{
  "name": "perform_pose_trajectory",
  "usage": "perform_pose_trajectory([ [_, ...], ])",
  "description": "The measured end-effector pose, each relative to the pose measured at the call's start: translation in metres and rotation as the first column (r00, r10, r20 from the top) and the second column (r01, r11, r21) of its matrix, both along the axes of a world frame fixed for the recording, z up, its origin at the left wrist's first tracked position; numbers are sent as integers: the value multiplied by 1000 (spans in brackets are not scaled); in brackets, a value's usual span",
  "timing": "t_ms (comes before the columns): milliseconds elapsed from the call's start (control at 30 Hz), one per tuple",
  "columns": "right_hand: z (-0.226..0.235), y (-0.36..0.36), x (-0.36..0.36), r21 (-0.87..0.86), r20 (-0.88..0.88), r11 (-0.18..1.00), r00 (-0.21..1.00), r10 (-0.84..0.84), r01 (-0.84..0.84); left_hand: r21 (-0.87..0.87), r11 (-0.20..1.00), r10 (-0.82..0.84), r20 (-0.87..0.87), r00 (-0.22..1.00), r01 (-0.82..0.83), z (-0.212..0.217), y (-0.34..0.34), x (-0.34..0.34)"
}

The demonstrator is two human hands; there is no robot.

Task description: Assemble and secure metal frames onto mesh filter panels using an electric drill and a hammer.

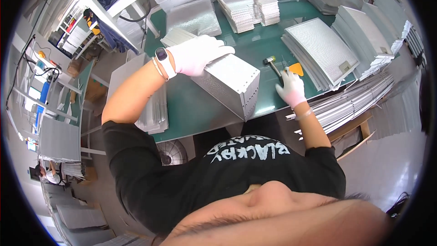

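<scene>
My left hand (198, 56), in a white glove, lies with outstretched fingers on top of a stack of silver metal panels (233, 74). The stack stands near the front edge of the green table, its perforated end toward me. To its right, my gloved right hand (292, 89) reaches low over the tabletop, fingers extended and partly apart. Just beyond those fingers lies a small hammer (270, 60) with a pale head. An orange triangular piece (297, 69) touches or nearly touches the fingertips; whether they press on it I cannot tell.
The green table (248, 44) carries further panel stacks: a mesh-faced pile (318, 48) at right, silver piles (193, 18) at the back, and another pile (154, 109) at left. Long metal strips (350, 107) jut out below the right edge. A white frame post (88, 0) rises at left.
</scene>
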State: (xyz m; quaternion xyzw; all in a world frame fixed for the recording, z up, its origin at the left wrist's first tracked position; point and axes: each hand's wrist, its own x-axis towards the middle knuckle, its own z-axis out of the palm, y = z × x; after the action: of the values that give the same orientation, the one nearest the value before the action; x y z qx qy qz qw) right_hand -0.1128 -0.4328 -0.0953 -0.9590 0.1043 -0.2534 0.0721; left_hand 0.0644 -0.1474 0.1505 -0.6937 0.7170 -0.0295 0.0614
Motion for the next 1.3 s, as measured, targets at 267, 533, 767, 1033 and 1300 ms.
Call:
perform_pose_trajectory([
  [267, -31, -11, 4, -320, -294, 943, 936, -192, 93, -107, 994, -41, -168, 985, 23, -4, 2, -26],
  [533, 1, -12, 30, -375, -474, 926, 867, -155, -40, -328, 944, -29, -153, 988, -23, -18, -4, -50],
  [767, 113, -18, -42, 432, -22, 867, 958, 285, -248, -286, 958, -59, -167, 984, 9, -22, -6, -41],
  [1033, 233, 22, -149, 211, 641, 792, 693, 330, -573, -272, 962, -70, -172, 983, 21, -25, -8, -37],
  [1300, 236, 33, -131, 5, -170, 954, 940, 296, -299, -284, 959, -61, -158, 986, 14, -26, -7, -38],
])
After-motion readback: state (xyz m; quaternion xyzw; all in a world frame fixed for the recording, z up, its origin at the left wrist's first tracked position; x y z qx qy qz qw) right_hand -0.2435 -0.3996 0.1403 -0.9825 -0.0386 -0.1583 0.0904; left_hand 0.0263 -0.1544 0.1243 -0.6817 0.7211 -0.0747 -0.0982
